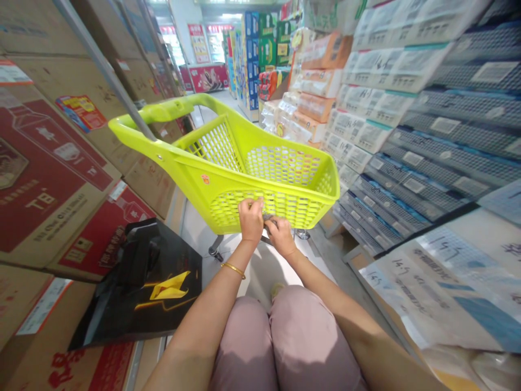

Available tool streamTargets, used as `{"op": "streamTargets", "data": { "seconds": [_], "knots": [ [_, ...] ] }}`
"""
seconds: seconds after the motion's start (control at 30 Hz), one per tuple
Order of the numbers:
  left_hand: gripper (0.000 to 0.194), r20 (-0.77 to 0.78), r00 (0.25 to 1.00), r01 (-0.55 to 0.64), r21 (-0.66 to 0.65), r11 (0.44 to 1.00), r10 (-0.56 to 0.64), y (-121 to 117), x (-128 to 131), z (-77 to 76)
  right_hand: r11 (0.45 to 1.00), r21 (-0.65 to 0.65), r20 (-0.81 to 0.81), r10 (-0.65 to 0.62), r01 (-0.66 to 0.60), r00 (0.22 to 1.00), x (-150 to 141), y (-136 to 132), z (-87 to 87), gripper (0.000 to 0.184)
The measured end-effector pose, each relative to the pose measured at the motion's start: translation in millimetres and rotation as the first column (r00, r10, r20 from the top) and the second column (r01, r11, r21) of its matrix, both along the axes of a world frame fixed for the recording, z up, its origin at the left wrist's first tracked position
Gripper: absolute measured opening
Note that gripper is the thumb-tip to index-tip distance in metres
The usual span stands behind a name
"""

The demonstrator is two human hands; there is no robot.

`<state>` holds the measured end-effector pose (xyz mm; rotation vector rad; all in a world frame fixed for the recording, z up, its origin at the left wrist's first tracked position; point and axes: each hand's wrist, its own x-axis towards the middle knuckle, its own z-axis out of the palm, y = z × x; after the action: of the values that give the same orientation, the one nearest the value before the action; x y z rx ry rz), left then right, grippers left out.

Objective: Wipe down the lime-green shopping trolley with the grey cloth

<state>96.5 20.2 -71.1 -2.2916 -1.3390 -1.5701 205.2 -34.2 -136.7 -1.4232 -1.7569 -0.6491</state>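
Observation:
A lime-green plastic shopping trolley (260, 168) stands in the aisle in front of me, its handle toward the left. My left hand (251, 220) is pinched against the mesh wall of the trolley's near side. My right hand (280, 234) sits just right of it, fingers curled on a small dark thing I cannot make out, under the basket's lower edge. A gold bangle (233, 268) rings my left wrist. My knees in pink trousers (285, 342) fill the bottom centre.
Stacked brown and red cartons (49, 179) line the left, with a black bag (150, 282) with a yellow mark leaning against them. Shelves of boxed goods (407, 125) crowd the right. A grey pole (106, 68) slants across the upper left. The aisle runs on ahead toward coloured displays (252, 54).

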Motion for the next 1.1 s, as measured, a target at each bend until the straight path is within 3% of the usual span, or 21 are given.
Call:
{"op": "streamTargets", "data": {
  "seconds": [0.27,0.37,0.47,0.73,0.83,0.97,1.1],
  "knots": [
    [0.024,0.003,1.0,0.008,-0.005,1.0,-0.008,-2,0,-0.2,0.965,0.255,-0.136,-0.02,0.055,0.991,9,8,86.7,0.024],
    [0.024,0.002,1.0,0.011,-0.027,1.0,-0.011,-2,-1,0.2,0.96,0.27,-0.171,-0.032,0.078,0.985,10,13,103.3,0.025],
    [0.023,-0.001,1.0,0.011,-0.029,1.0,-0.011,-3,-2,0.7,0.972,0.227,-0.136,-0.03,0.061,0.99,8,15,94.7,0.022],
    [0.023,0.023,1.0,0.008,0.006,1.0,-0.008,1,-2,-0.3,0.997,0.027,-0.007,-0.07,0.07,0.998,5,1,25.1,0.021],
    [0.024,0.024,1.0,-0.006,0.014,1.0,0.006,1,-2,-0.4,0.997,-0.073,0.003,-0.035,0.035,0.999,7,-7,9.5,0.021],
    [0.028,-0.007,1.0,0.017,0.018,1.0,-0.017,-4,-6,-1.5,0.997,-0.08,-0.039,0.003,-0.006,0.999,13,-17,14.4,0.024],
    [0.031,-0.07,0.997,0.024,0.081,0.996,-0.019,-11,-8,-3.1,0.997,0.071,-0.218,-0.014,0.03,0.976,20,-24,38.5,0.028]
  ]
}}
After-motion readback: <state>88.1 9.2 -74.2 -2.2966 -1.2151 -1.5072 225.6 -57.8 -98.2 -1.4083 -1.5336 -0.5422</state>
